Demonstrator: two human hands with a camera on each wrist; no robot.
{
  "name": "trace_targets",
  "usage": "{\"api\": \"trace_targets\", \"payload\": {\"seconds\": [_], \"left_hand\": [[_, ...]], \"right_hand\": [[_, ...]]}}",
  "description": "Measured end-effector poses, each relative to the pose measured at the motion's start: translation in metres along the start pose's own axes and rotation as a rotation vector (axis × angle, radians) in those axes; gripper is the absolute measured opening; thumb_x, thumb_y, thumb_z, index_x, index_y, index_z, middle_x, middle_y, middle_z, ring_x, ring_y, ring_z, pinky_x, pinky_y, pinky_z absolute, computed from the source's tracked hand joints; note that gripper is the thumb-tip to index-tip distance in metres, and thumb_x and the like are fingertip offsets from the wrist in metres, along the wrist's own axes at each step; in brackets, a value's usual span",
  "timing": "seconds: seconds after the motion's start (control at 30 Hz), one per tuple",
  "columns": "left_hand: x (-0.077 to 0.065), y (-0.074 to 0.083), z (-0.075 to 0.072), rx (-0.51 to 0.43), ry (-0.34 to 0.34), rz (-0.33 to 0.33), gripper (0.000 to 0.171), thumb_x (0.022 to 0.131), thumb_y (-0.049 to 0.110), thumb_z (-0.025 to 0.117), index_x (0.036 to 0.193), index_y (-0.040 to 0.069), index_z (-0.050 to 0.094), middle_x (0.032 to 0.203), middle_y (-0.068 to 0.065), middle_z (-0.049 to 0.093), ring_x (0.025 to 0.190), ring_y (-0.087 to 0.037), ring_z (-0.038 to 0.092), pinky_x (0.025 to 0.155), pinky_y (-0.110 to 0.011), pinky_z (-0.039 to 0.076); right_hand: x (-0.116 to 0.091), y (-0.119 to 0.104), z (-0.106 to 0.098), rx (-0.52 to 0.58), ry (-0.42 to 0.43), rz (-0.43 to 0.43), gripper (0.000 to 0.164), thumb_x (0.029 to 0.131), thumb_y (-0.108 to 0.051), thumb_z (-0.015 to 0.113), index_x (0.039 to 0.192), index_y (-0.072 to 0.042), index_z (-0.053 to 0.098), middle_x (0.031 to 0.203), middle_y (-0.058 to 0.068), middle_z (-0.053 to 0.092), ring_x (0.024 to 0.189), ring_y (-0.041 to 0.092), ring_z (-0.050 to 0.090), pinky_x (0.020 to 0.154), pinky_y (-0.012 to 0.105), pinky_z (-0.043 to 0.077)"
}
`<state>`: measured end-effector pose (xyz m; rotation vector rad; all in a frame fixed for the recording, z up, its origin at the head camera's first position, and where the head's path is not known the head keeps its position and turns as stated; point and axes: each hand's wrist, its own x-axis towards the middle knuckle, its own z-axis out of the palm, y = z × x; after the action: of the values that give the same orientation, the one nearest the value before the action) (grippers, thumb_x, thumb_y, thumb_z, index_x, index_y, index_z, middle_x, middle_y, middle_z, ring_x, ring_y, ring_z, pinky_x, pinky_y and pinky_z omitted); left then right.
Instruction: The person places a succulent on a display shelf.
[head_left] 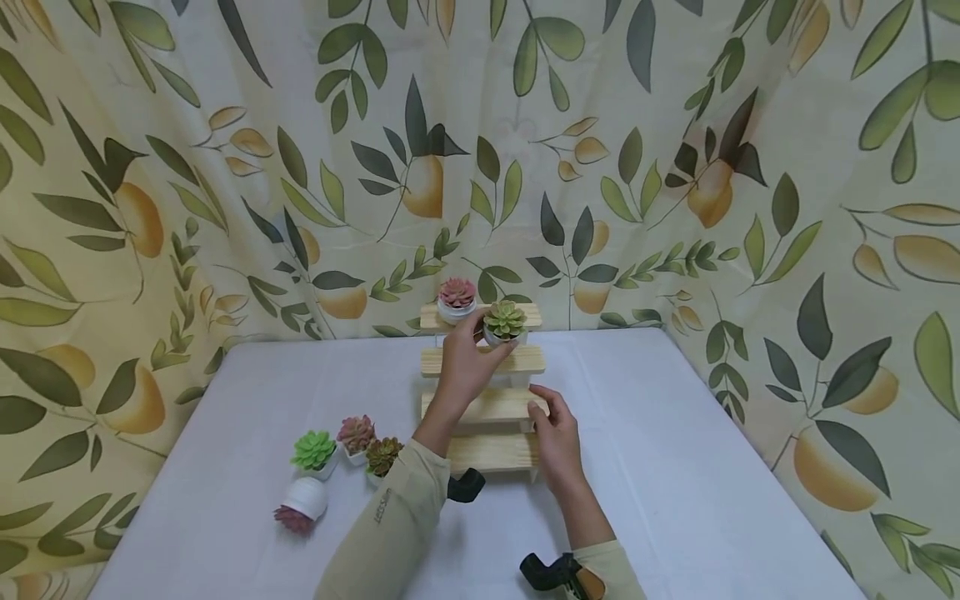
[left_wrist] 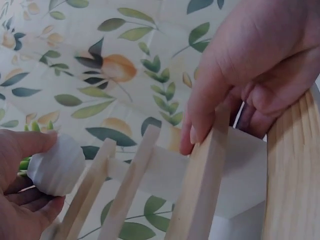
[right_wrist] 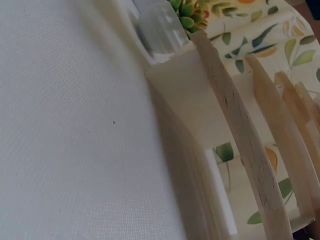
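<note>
My left hand (head_left: 467, 360) pinches a small potted succulent (head_left: 505, 319) with green rosette leaves, close over the top step of a four-step wooden plant stand (head_left: 487, 406). In the left wrist view its ribbed white pot (left_wrist: 57, 165) sits between thumb and fingers. A pink succulent in a white pot (head_left: 456, 298) stands on the left of that top step. My right hand (head_left: 558, 432) grips the right end of a lower board, its fingers (left_wrist: 205, 107) bent over the board's edge.
Left of the stand, on the white-clothed table (head_left: 247, 417), are a bright green succulent (head_left: 313, 451), a reddish one (head_left: 356, 435), a brownish one (head_left: 384, 456) partly behind the left sleeve, and a pot lying on its side (head_left: 303, 500). A leaf-patterned curtain (head_left: 480, 167) hangs behind.
</note>
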<state>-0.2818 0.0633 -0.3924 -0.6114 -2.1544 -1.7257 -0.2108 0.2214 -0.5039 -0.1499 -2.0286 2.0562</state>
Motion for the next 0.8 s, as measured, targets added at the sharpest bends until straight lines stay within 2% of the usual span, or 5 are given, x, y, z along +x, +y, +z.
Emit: {"api": "trace_targets", "payload": {"seconds": [0.17,0.27,0.47,0.8], "left_hand": [[0.004,0.003,0.008,0.007,0.023,-0.03,0.062,0.087,0.007,0.086,0.141,-0.003,0.058,0.134,-0.018,0.063,0.122,-0.028,0.063,0.103,-0.035,0.052],[0.007,0.003,0.014,0.009,0.038,-0.023,0.059,0.087,0.005,0.085,0.139,-0.005,0.059,0.132,-0.02,0.064,0.121,-0.03,0.063,0.102,-0.039,0.053],[0.011,0.002,0.025,0.037,0.058,-0.012,0.058,0.091,0.009,0.082,0.141,-0.004,0.057,0.134,-0.02,0.062,0.126,-0.029,0.059,0.105,-0.036,0.05],[0.022,0.004,0.03,0.108,0.067,-0.019,0.061,0.092,0.013,0.081,0.145,-0.004,0.055,0.136,-0.019,0.061,0.129,-0.029,0.057,0.108,-0.036,0.047]], "right_hand": [[-0.001,-0.001,0.001,0.002,0.01,0.002,0.033,0.109,-0.017,0.056,0.141,-0.011,0.058,0.16,0.001,0.04,0.131,0.024,0.05,0.11,0.051,0.042],[-0.001,-0.001,0.001,0.004,0.02,0.001,0.033,0.108,-0.016,0.056,0.14,-0.011,0.059,0.158,0.001,0.042,0.131,0.024,0.05,0.111,0.051,0.042],[-0.002,-0.002,0.002,0.014,0.03,-0.004,0.03,0.108,-0.015,0.056,0.138,-0.012,0.061,0.159,0.003,0.042,0.127,0.024,0.052,0.11,0.051,0.042],[0.0,0.0,0.001,0.009,0.022,0.003,0.032,0.109,-0.016,0.055,0.14,-0.01,0.058,0.156,0.004,0.045,0.134,0.024,0.049,0.112,0.049,0.04]]}}
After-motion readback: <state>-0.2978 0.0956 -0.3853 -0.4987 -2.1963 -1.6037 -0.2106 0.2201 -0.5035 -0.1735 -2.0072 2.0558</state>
